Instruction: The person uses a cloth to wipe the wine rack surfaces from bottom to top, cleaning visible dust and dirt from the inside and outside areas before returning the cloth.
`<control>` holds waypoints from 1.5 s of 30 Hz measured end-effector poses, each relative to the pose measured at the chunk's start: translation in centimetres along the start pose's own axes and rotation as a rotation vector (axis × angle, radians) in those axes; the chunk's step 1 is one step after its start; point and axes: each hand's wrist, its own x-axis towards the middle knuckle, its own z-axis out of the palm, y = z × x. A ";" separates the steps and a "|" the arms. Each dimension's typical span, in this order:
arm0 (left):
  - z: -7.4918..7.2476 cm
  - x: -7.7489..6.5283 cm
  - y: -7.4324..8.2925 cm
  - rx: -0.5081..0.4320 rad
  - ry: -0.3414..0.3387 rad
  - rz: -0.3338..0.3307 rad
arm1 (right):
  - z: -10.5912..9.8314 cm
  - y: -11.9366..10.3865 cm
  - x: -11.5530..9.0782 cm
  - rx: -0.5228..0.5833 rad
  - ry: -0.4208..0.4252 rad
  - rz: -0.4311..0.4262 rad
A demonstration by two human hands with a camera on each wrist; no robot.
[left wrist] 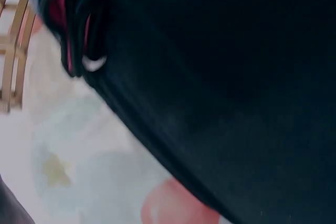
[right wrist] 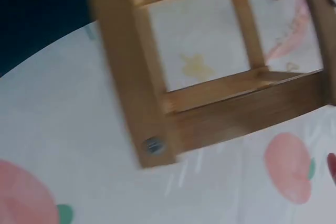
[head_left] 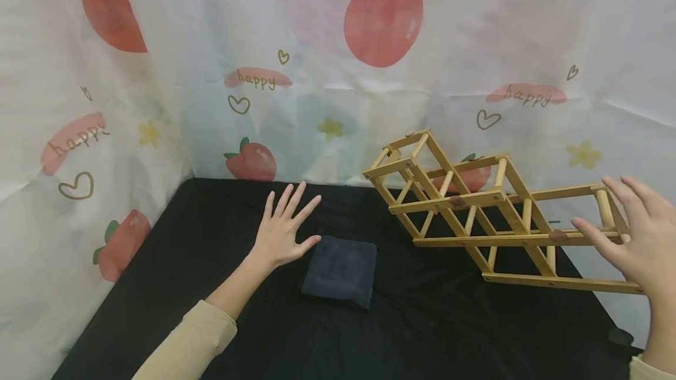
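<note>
My left hand (head_left: pixel 285 233) hangs above the black-covered table with its fingers spread, holding nothing. Its thumb tip overlaps the upper left corner of a folded dark blue cloth (head_left: pixel 340 271) in the head view; whether they touch I cannot tell. On the right is a stepped wooden lattice rack (head_left: pixel 459 242) of slats and round rods. By the rack's right end is my right hand (head_left: pixel 641 233), thumb apart from its extended fingers; contact is unclear. In the right wrist view the rack's slats (right wrist: pixel 131 77) appear close up, with a bolt head (right wrist: pixel 154 145) near one end.
Black cloth covers the table (head_left: pixel 227 345). Behind it and at the left hangs a pale curtain (head_left: pixel 317 34) printed with fruit, hearts and the word "happy". The rack's right end reaches past the table's right edge. A small dark object (head_left: pixel 620 337) lies at that edge.
</note>
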 end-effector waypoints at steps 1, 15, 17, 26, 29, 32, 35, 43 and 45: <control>0.3 -0.1 0.3 0.000 -0.013 0.015 | 0.1 0.4 -0.4 0.003 0.034 -0.020; 3.8 -2.0 4.0 -0.036 -0.116 0.187 | 1.5 4.0 -5.4 0.085 0.136 -0.022; 4.2 -2.1 4.3 -0.030 -0.129 0.213 | 1.8 4.3 -5.7 0.084 0.144 -0.027; 5.6 -2.8 5.6 0.049 -0.254 0.355 | 2.7 4.8 -6.2 0.058 0.126 0.005; 6.0 -3.0 5.7 0.038 -0.297 0.384 | 3.1 5.2 -6.4 0.040 0.129 -0.005; 6.3 -3.2 5.7 0.032 -0.335 0.411 | 3.5 5.7 -6.5 0.020 0.124 -0.019; 6.6 -3.3 5.9 0.045 -0.374 0.436 | 3.9 6.0 -6.7 0.022 0.130 -0.023; 7.3 -3.3 6.1 0.051 -0.384 0.485 | 4.5 6.6 -6.8 -0.002 0.154 -0.060; 7.3 -3.3 6.2 0.061 -0.387 0.485 | 4.7 6.8 -6.7 -0.006 0.182 -0.083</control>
